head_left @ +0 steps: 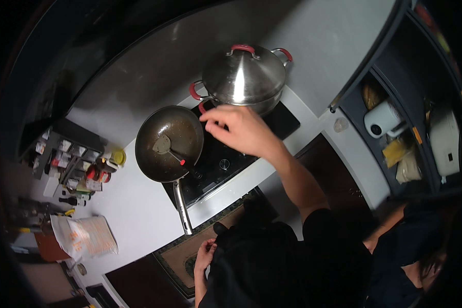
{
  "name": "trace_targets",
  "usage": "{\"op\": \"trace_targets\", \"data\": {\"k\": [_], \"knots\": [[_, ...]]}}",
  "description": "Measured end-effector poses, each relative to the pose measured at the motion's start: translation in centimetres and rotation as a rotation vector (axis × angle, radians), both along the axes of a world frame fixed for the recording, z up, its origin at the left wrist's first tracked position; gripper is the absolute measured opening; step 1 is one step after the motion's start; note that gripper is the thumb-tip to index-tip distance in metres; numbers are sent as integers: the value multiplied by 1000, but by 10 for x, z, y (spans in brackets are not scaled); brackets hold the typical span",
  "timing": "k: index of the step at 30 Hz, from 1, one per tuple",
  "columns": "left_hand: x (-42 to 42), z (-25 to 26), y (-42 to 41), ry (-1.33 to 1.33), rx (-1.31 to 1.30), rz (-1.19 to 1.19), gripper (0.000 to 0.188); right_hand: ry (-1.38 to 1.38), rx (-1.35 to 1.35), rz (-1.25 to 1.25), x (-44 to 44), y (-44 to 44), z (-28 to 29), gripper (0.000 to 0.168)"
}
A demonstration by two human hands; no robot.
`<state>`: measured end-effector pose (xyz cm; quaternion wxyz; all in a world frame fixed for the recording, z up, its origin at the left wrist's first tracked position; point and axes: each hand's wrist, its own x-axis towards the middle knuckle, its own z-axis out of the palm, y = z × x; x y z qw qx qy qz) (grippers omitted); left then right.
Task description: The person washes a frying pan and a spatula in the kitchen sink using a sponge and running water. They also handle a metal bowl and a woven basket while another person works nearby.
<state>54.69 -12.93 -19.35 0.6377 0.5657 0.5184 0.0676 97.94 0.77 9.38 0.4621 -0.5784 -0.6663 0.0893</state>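
Note:
My right hand [233, 125] reaches over the black glass cooktop [211, 154], fingers partly curled and a gap showing between thumb and forefinger. Nothing is visible in it. The forefinger tip appears near the wok's right rim and a red lower pot handle [203, 107]; contact is unclear. A dark wok [177, 131] with a long metal handle has a thin oily film inside. Resting in it is a metal spatula [162, 144]. Behind my hand stands a stainless steel pot [242, 77] under a domed lid with red grips. Low beside my body, my left hand [205, 254] has bent fingers; its grasp is hidden.
Left on the white counter [146, 215] are a spice rack [67, 154], several bottles and jars, and a plastic-wrapped package [92, 236]. Dark shelves at right hold a white appliance [381, 117] and bags. Another person [408, 238] in dark clothing is at lower right.

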Motion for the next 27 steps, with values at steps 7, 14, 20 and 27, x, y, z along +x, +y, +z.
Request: {"op": "trace_targets", "data": {"k": [7,14,20,27], "knots": [[1,19,44,0,13,-172,29,121,-303,1,-15,-70,-52,22],[-40,-2,64,-57,0,-288,28,125,-500,-87,-48,-130,-75,29],[-58,-6,80,-95,23,-369,27,100,-626,-38,-95,-153,-75,41],[-85,-25,79,-138,-32,-333,27,-100,-718,-92,-130,-168,-64,45]]}}
